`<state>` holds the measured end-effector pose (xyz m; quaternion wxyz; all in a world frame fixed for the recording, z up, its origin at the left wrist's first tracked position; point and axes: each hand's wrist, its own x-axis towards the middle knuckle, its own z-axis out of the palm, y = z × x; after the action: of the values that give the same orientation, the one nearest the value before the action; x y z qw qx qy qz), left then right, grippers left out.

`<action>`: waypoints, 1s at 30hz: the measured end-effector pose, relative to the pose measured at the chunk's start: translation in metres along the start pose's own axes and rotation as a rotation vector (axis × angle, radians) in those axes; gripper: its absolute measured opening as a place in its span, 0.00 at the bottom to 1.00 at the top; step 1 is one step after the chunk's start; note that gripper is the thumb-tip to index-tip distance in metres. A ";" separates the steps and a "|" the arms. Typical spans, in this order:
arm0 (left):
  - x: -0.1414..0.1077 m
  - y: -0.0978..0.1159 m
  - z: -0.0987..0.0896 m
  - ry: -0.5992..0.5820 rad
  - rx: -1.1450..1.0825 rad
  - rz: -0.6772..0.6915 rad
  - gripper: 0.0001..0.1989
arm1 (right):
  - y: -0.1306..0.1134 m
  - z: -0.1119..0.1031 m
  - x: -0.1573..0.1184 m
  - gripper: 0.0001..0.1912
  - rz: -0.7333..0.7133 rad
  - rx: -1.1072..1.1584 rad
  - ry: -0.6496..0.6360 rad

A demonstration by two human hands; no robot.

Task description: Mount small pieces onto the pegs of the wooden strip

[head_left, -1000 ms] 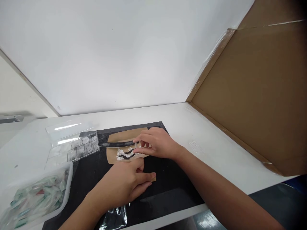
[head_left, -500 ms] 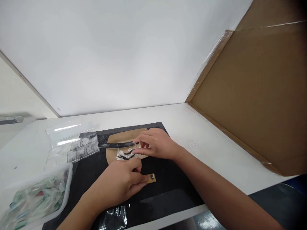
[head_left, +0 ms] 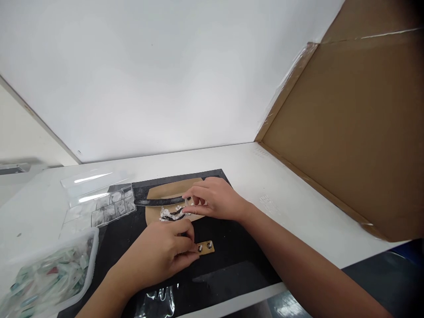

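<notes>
My left hand [head_left: 165, 247] is closed, its thumb and fingers pinched at the left end of a small tan strip [head_left: 208, 251]. Two small round dark pieces with white bits sit on that strip; its left end is hidden by my fingers. Farther back, my right hand [head_left: 215, 198] pinches a small translucent whitish piece [head_left: 186, 202] between thumb and forefinger. Just beneath it lies a tan rounded sheet [head_left: 159, 191] with a pile of white bits [head_left: 165, 213] and dark curved marks or strands among them. A long dark curved strip [head_left: 159, 202] crosses the sheet.
A black mat [head_left: 232, 260] lies under everything on the white table [head_left: 241, 163]. To the left are a clear lidded compartment box [head_left: 114, 207] and a plastic tub [head_left: 94, 247] of greenish clear packets. A cardboard panel [head_left: 357, 132] stands at right.
My left fingers have shifted slightly left along the tan strip, uncovering a second dark-and-white piece. My right hand keeps its pinch in nearly the same place.
</notes>
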<state>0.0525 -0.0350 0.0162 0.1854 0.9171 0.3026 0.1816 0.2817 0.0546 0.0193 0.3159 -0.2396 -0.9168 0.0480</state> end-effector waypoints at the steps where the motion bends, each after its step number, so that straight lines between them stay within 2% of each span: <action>1: 0.000 0.000 -0.001 0.001 -0.002 0.002 0.05 | 0.000 0.000 0.000 0.18 0.006 0.000 -0.005; 4: 0.000 0.002 -0.005 -0.013 -0.003 -0.004 0.01 | -0.001 -0.001 0.000 0.19 0.017 0.004 -0.018; 9: 0.001 0.001 -0.007 -0.067 0.005 -0.039 0.02 | -0.001 -0.001 0.000 0.18 0.004 0.009 -0.005; 18: 0.001 0.001 -0.009 -0.066 0.008 -0.047 0.02 | 0.000 0.000 0.000 0.18 0.006 0.006 -0.014; 26: -0.001 0.002 -0.015 -0.079 0.081 -0.111 0.10 | 0.000 -0.001 -0.001 0.19 0.015 0.001 -0.019; 30: -0.003 0.002 -0.018 -0.089 0.081 -0.119 0.11 | 0.001 -0.001 0.000 0.19 0.018 0.006 -0.019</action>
<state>0.0426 -0.0342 0.0323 0.1721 0.9115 0.3549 0.1168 0.2829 0.0548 0.0197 0.3074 -0.2463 -0.9175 0.0556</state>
